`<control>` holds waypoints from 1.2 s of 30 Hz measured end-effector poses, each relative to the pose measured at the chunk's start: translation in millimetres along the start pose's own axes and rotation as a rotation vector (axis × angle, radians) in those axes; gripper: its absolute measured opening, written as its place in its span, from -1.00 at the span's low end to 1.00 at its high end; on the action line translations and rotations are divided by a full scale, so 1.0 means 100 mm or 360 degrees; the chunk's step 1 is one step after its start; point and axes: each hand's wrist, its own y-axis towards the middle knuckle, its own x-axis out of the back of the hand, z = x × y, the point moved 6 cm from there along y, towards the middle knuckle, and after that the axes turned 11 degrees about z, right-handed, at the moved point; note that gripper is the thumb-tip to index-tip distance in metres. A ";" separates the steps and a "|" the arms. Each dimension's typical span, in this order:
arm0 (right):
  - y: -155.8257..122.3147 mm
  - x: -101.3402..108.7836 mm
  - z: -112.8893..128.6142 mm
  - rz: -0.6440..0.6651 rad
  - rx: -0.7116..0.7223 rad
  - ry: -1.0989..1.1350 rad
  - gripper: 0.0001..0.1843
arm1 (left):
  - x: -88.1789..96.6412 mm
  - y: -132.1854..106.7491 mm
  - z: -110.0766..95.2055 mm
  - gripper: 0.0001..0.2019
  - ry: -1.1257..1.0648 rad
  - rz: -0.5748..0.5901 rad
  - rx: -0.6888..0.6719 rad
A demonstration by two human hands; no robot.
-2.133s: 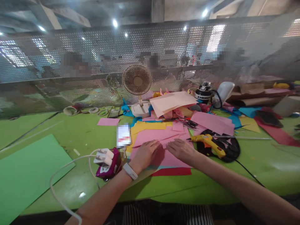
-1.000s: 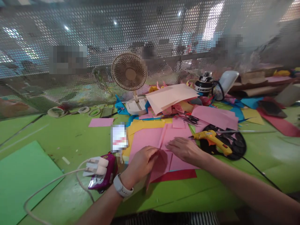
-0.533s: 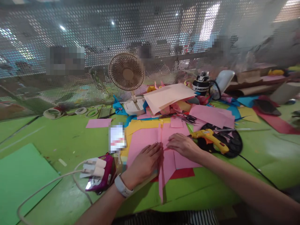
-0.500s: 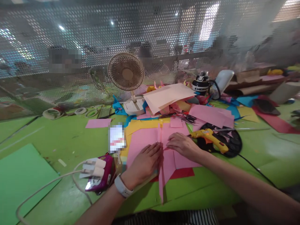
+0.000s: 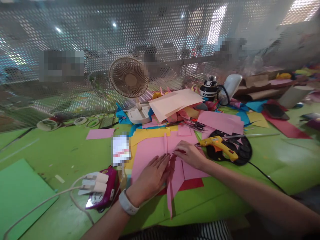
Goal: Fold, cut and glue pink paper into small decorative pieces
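My left hand (image 5: pixel 153 174), with a white watch band on the wrist, lies flat with fingers stretched over pink paper (image 5: pixel 143 151). A narrow folded pink paper strip (image 5: pixel 169 200) runs past its fingertips and sticks out over the table's near side. My right hand (image 5: pixel 189 155) is closed, thumb and fingertips pinched at the folded paper close to the left fingertips. Exactly which layer they grip is partly hidden. Yellow paper (image 5: pixel 150 133) and red paper (image 5: pixel 192 184) show beneath the pink sheets. Just right of my right hand, a yellow glue gun (image 5: pixel 218 146) rests on a black round tray (image 5: pixel 246 151).
A purple power bank-like box (image 5: pixel 110 181) with white plugs and a phone (image 5: pixel 121 149) lie left. Behind stand a fan (image 5: pixel 130 80), paper scraps, scissors (image 5: pixel 196 125) and a black-lidded bottle (image 5: pixel 209 89). Green sheet (image 5: pixel 22 196) at left; perforated screen (image 5: pixel 100 40) behind.
The view has shifted slightly, so things sit a little further left. My right fingertips have come closer to the left ones at the fold; my left hand stays flat on the paper.
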 end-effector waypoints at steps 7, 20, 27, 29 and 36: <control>0.00 -0.02 -0.02 -0.0072 -0.0064 -0.0005 -0.84 | 0.03 0.01 -0.04 -0.53 0.0072 0.0049 -0.0048; 0.01 -0.05 -0.05 -0.0090 -0.0083 -0.0120 -0.88 | 0.00 0.02 -0.05 -0.31 0.0148 0.0128 0.0063; -0.01 -0.03 -0.14 -0.0210 -0.0099 0.0020 -0.92 | 0.02 0.02 -0.07 -0.30 0.0146 0.0127 0.0079; -0.01 -0.05 -0.15 -0.0189 -0.0133 0.0018 -0.93 | 0.02 0.02 -0.08 -0.30 0.0142 0.0119 0.0082; 0.00 -0.05 -0.11 -0.0128 -0.0237 -0.0131 -0.94 | 0.00 0.03 -0.06 -0.29 0.0137 0.0165 0.0127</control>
